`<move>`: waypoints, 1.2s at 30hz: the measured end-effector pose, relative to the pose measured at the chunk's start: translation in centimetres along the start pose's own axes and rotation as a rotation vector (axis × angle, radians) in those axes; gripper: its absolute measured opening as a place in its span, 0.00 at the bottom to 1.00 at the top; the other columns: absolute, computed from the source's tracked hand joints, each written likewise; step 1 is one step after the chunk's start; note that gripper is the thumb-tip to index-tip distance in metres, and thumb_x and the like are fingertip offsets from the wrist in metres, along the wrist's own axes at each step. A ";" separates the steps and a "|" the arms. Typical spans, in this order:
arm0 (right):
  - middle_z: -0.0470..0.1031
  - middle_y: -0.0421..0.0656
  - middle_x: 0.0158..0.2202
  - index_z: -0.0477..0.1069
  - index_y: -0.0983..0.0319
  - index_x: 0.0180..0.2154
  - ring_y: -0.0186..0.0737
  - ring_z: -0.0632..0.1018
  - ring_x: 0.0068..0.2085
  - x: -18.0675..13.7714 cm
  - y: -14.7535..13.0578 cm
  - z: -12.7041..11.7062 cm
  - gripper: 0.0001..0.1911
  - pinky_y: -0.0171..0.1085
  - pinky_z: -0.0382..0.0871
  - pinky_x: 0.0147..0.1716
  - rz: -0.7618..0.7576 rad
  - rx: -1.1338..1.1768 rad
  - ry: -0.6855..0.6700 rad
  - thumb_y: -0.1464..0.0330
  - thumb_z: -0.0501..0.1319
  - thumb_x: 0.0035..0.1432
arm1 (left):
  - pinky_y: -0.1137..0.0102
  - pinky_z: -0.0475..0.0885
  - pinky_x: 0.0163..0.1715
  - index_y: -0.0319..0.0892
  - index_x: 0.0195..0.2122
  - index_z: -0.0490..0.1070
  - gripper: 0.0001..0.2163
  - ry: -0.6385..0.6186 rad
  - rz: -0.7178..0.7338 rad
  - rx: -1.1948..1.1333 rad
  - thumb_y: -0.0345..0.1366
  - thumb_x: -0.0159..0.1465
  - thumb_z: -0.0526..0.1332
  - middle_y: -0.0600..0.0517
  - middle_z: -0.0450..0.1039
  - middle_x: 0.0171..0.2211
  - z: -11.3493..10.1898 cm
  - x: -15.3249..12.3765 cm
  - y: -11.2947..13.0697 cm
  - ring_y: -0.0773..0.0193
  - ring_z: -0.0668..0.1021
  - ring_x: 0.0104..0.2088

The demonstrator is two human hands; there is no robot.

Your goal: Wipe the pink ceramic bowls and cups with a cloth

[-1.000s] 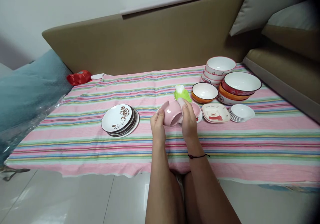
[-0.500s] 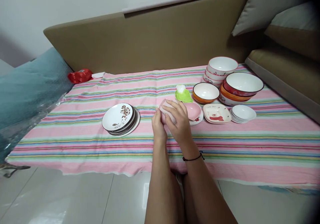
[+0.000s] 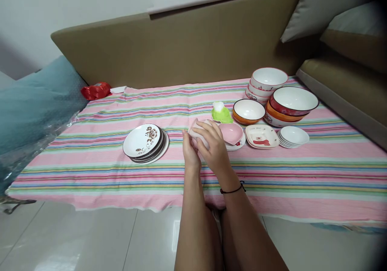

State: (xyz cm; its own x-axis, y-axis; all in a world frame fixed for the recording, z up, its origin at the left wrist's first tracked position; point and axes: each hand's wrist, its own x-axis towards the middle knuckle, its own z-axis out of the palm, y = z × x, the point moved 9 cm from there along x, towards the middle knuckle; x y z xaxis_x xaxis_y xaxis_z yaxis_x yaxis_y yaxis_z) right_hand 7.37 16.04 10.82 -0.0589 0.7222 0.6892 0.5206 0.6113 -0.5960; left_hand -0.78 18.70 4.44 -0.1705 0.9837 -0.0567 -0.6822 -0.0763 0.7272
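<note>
Both my hands hold a small pink cup (image 3: 196,130) just above the striped cloth (image 3: 121,174). My left hand (image 3: 190,152) grips it from below and the left. My right hand (image 3: 213,146) lies over its top with fingers curled, hiding most of it. Just right of the hands a pink heart-shaped dish (image 3: 232,131) rests on a small white plate. A green leaf-shaped dish (image 3: 221,113) sits behind them. A stack of plates with brown flower patterns (image 3: 144,142) lies to the left of my hands.
At the right stand an orange bowl (image 3: 248,110), stacked white bowls (image 3: 267,81), stacked red and orange bowls (image 3: 292,104), a square bear dish (image 3: 261,136) and small white saucers (image 3: 293,136). A red packet (image 3: 96,90) lies at back left. A sofa backrest (image 3: 181,45) runs behind.
The pink cup was tilted on its side between my hands with its mouth showing; my right hand has since moved over it and now covers most of it, slightly further left.
</note>
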 end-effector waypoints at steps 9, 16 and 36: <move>0.72 0.47 0.56 0.71 0.59 0.52 0.45 0.69 0.59 0.3 0.8 -0.9 0.18 0.54 0.59 0.62 0.050 -0.037 0.090 0.69 0.52 0.63 | 0.67 0.70 0.52 0.37 0.45 0.76 0.24 0.080 -0.035 0.055 0.52 0.66 0.53 0.44 0.78 0.46 -0.6 -0.1 -0.4 0.56 0.76 0.53; 0.71 0.43 0.59 0.71 0.57 0.53 0.44 0.67 0.61 -0.2 0.2 0.5 0.20 0.54 0.55 0.65 -0.034 -0.049 -0.116 0.72 0.53 0.62 | 0.68 0.67 0.56 0.38 0.51 0.74 0.26 0.014 -0.053 -0.004 0.53 0.67 0.49 0.43 0.75 0.52 0.2 0.0 -0.3 0.57 0.73 0.58; 0.77 0.49 0.48 0.75 0.60 0.48 0.46 0.75 0.51 -0.5 4.9 -3.3 0.16 0.49 0.68 0.55 0.269 0.041 0.203 0.67 0.54 0.61 | 0.68 0.71 0.43 0.37 0.40 0.78 0.23 0.037 -0.061 0.344 0.54 0.60 0.61 0.47 0.79 0.39 -1.2 0.4 -0.9 0.57 0.78 0.44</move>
State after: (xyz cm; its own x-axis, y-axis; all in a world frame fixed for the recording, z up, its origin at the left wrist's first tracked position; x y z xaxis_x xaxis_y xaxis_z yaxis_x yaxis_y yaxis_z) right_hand 12.74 17.61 8.89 0.2495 0.7826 0.5703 0.4598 0.4226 -0.7810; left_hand -1.08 18.99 2.97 -0.1667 0.9777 -0.1276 -0.4135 0.0481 0.9092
